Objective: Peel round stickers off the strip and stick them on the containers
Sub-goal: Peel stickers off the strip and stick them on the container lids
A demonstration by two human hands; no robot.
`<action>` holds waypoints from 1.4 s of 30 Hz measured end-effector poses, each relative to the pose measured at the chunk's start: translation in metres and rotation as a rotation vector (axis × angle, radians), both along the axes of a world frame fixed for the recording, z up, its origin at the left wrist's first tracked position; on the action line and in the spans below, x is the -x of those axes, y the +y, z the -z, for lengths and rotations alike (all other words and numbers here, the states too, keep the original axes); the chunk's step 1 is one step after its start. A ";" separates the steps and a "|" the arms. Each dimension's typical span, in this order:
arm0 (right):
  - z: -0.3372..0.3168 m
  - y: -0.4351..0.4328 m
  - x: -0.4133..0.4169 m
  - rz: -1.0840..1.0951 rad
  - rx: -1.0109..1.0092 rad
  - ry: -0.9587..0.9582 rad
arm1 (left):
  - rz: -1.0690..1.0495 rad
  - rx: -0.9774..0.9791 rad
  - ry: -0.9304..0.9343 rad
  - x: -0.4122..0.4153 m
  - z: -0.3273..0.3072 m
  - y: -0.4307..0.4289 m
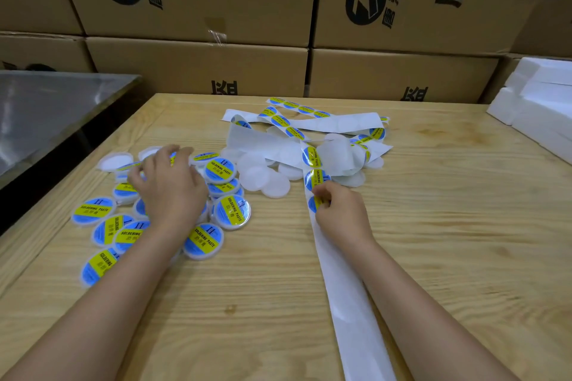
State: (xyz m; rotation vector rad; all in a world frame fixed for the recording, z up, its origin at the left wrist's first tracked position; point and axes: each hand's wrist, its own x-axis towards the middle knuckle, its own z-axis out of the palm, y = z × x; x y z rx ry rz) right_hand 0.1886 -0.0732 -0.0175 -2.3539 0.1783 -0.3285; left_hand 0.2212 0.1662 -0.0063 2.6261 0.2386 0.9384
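Head cam: both forearms reach fwd over a wooden table (464,257), bare to the elbow.

R hand (340,213) sits on the strip (349,303), knuckles up, wrist low, fingers curled in tight. Thumb and fingertips pinch the edge of a round blue/yellow sticker (315,203) that is on the backing. 2 more stickers (317,178) sit on the strip just beyond that hand. The near length of the strip under the R forearm is bare white backing. Its far end piles up in loose loops, some w/ stickers on.

L hand (168,185) is well left of the strip, palm down on a heap of labelled containers (230,213). Fingers are spread and a bit bent, resting on the tubs. It looks like a loose lay-on, not a grip, but the fingertips are blurred. The labels read SOLDERING PASTE.

Between that heap and the strip, touching its left edge, lies a cluster of plain white containers (263,178) w/o labels.

Beyond the strip's far loops, past the table edge, cardboard boxes (201,65) w/ black print are stacked as a wall. Far left of the strip there's a steel worktop (46,108), set apart from the table by a dark gap. Far right of the strip, white foam blocks (541,108) rest on the table corner.
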 end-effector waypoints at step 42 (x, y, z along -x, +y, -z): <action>0.009 0.011 -0.006 -0.081 -0.593 -0.151 | 0.888 0.091 0.133 0.044 0.019 -0.098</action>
